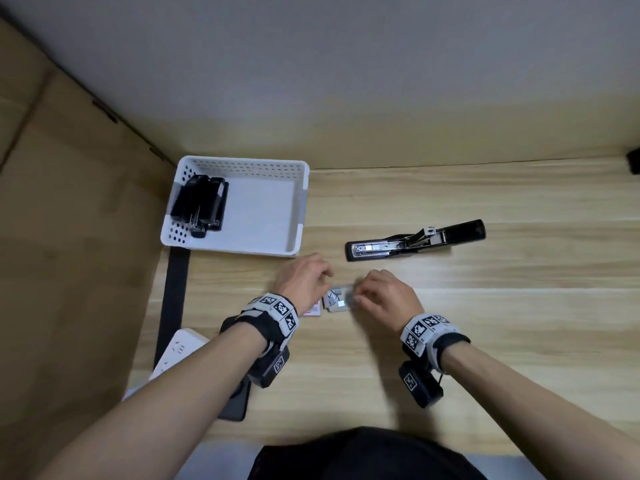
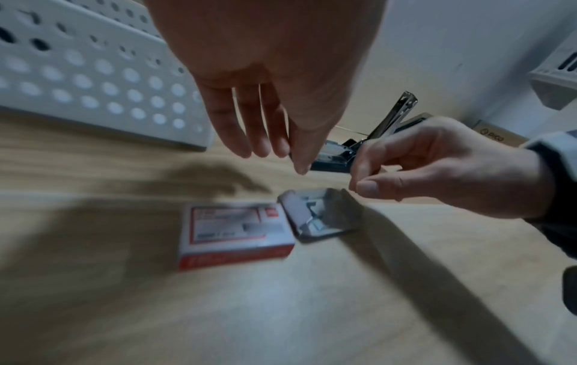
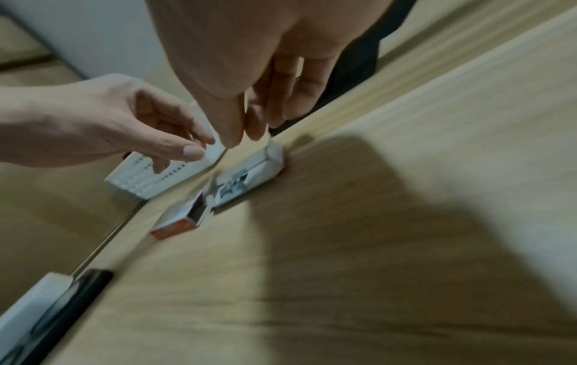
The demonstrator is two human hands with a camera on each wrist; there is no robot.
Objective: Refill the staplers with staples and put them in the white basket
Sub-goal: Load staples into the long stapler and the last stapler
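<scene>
One black stapler [image 1: 415,243] lies hinged open, metal staple channel exposed

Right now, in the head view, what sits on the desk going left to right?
White basket with staplers inside → red staple box → open staple tray → opened black stapler.

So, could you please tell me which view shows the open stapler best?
The head view: the open stapler lies whole and sharp on the table. The left wrist view shows only part of it behind the fingers; the right wrist view does not show it clearly.
</scene>
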